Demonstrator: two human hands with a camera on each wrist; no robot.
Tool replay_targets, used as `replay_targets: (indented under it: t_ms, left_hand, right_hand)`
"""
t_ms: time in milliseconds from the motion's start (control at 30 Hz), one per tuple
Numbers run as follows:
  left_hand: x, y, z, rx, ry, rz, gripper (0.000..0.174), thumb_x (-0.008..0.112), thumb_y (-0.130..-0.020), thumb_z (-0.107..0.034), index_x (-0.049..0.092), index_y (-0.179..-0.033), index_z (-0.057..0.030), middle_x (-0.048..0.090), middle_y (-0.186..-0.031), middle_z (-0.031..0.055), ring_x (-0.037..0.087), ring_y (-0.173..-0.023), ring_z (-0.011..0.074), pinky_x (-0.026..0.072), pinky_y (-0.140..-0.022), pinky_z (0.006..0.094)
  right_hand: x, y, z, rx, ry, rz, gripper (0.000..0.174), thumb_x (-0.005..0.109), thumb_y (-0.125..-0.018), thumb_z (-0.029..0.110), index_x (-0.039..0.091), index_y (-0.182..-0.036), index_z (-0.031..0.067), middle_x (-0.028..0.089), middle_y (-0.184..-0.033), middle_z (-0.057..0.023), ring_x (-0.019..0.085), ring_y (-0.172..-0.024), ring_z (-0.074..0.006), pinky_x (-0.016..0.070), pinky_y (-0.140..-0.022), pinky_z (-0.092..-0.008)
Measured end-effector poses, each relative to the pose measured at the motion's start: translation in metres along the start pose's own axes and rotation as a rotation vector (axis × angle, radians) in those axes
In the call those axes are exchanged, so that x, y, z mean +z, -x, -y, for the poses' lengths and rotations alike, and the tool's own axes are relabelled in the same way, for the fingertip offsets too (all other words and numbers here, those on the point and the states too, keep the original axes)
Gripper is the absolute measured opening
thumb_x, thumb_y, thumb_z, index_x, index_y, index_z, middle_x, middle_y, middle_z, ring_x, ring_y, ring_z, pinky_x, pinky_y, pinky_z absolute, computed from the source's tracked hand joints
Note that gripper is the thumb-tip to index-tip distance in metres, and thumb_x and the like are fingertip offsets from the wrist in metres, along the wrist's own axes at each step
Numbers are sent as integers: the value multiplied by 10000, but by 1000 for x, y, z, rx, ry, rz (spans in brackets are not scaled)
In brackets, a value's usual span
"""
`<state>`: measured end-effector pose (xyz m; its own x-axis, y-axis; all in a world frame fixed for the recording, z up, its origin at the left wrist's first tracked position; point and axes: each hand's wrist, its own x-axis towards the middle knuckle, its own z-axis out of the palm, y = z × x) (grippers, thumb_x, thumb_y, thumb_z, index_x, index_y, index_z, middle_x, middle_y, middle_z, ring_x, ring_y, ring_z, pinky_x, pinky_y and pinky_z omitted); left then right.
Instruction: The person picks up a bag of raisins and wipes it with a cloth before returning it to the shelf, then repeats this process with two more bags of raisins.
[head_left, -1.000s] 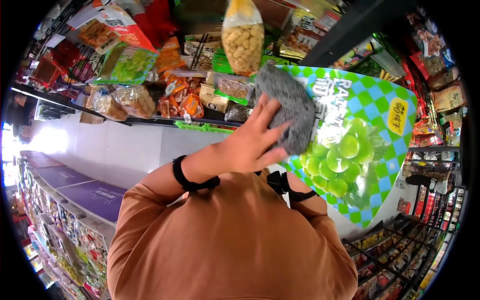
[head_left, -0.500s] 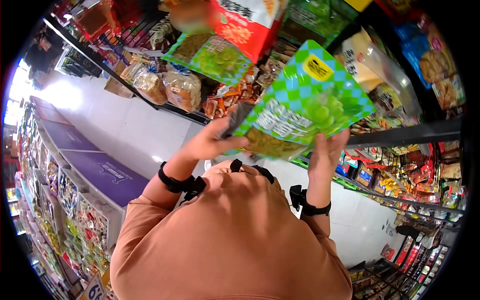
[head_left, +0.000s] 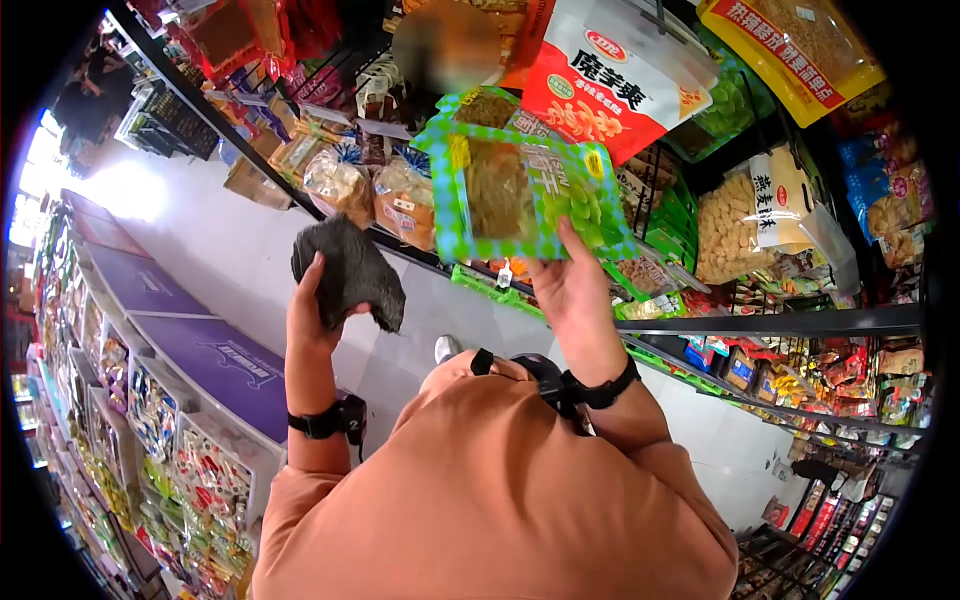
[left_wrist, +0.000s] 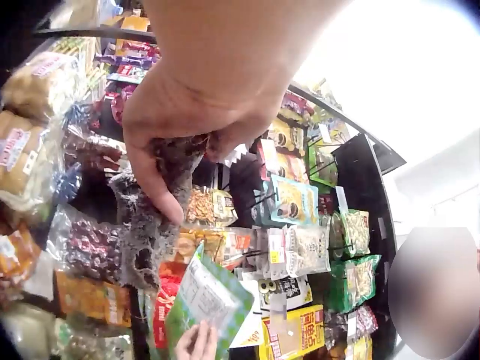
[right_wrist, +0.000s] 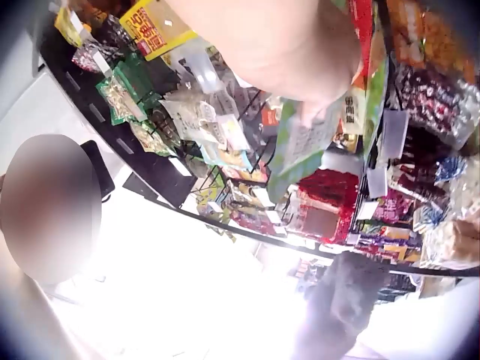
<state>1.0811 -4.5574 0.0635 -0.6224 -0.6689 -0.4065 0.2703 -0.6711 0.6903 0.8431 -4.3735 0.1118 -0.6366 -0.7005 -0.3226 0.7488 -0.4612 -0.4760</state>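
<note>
My left hand (head_left: 312, 310) grips a dark grey cloth (head_left: 350, 270), thumb on one side and fingers on the other. In the left wrist view the same crumpled cloth (left_wrist: 142, 232) hangs below the fingers. My right hand (head_left: 580, 295) pinches the lower edge of a green and blue checkered bag of raisins (head_left: 500, 200), thumb on its front. The bag is lifted against the rack and overlaps a similar checkered bag (head_left: 480, 105) behind it. In the right wrist view, the printed back of the raisin bag (right_wrist: 304, 146) shows below the hand.
A red and white snack bag (head_left: 615, 90) hangs right beside the raisin bag. Wrapped bread (head_left: 335, 185) lies at the shelf's left, a bag of tan puffed snacks (head_left: 735, 225) on the right. The black shelf edge (head_left: 780, 322) runs along the front. A purple-topped display (head_left: 215, 350) stands at left.
The cloth has come off the raisin bag and moved left with my left hand. My right hand has turned the bag and brought it up to the rack by the similar bag.
</note>
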Motion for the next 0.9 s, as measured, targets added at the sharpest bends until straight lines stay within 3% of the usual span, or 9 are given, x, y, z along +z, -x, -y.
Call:
replay_targets:
  t_ms: [200, 267, 300, 333, 367, 433, 600, 733, 900]
  left_hand:
    - [-26, 7, 13, -101, -23, -133, 402, 480, -932, -349, 515, -1237, -88, 627, -1125, 106, 653, -929, 253, 576, -525, 377]
    - [-28, 9, 20, -117, -13, -152, 402, 477, -932, -354, 520, -1231, -90, 631, -1118, 96, 655, -921, 248, 575, -519, 371]
    - [-30, 9, 23, -134, -14, -149, 405, 476, -932, -358, 520, -1230, -88, 631, -1118, 96, 655, -920, 246, 574, -521, 369]
    - [-32, 7, 27, -154, -15, -145, 408, 475, -932, -361, 521, -1229, -86, 632, -1117, 95, 655, -919, 244, 574, -523, 367]
    - [-35, 6, 31, -159, -32, -113, 419, 476, -930, -371, 520, -1231, -82, 632, -1118, 95, 655, -920, 241, 575, -532, 368]
    - [-38, 0, 38, -193, -69, -106, 425, 478, -928, -375, 518, -1234, -82, 632, -1117, 94, 655, -921, 239, 576, -535, 369]
    - [-24, -15, 48, -250, -141, -58, 445, 488, -923, -375, 502, -1252, -76, 618, -1138, 116, 645, -950, 262, 580, -544, 384]
    - [5, -22, 53, -217, -180, 31, 453, 487, -925, -356, 473, -1269, -62, 596, -1164, 138, 632, -981, 291, 584, -549, 403]
    - [45, -21, 76, -248, -130, 132, 438, 533, -911, -298, 483, -1234, -7, 599, -1135, 166, 640, -954, 311, 590, -577, 438]
  right_hand:
    - [23, -73, -30, -78, -38, -23, 191, 518, -937, 125, 500, -1098, 23, 590, -1137, -106, 590, -1070, -236, 521, -910, -378]
    - [21, -91, -24, 158, 8, 68, 320, 493, -956, 216, 489, -1120, -59, 595, -1128, -192, 615, -1025, -282, 511, -932, -384]
    - [24, -91, -19, 256, 108, 131, 427, 464, -961, 344, 527, -1063, -66, 631, -1038, -206, 639, -974, -296, 537, -878, -394]
    - [29, -90, -14, 324, 236, 132, 545, 458, -923, 509, 600, -928, -17, 669, -845, -155, 677, -760, -249, 574, -673, -340]
    - [28, -90, -12, 294, 233, 117, 545, 458, -923, 509, 600, -928, -17, 669, -845, -155, 677, -760, -249, 574, -673, -340]
    - [17, -92, -7, 461, 455, 36, 667, 457, -814, 703, 607, -664, 71, 579, -548, -46, 518, -425, -142, 383, -394, -231]
    - [-11, -54, 6, 739, 403, 235, 723, 349, -826, 744, 518, -588, 83, 485, -485, -17, 408, -340, -117, 297, -344, -224]
    - [-13, -5, 35, 213, 864, 271, 609, 371, -911, 614, 561, -678, 84, 549, -576, -22, 511, -466, -100, 372, -406, -206]
    - [-21, -45, 138, -438, 499, 32, 226, 610, -868, 287, 561, -935, 77, 607, -849, -36, 578, -752, -124, 464, -681, -262]
